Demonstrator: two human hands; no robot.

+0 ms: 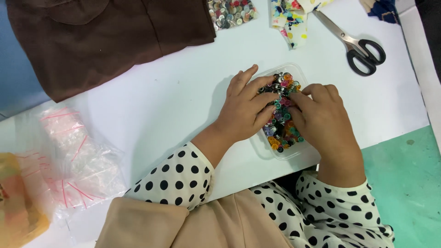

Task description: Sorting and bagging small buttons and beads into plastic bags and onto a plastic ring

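Both hands, left hand point(243, 108) and right hand point(321, 115), dig with loosely curled fingers in small buttons point(281, 115) inside clear tray point(285, 154) on white bench point(174, 101); buttons seem light, hard, slippery, best pinched singly at the rim.

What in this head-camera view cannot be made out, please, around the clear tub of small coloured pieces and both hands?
- Fingertips of the left hand and right hand: buried among the coloured pieces in the clear tub, so any grip is hidden.
- Individual pieces: too small to identify.
- Brown cloth and button bag: cut by the top edge.
- Scissors: blade tips under printed fabric.
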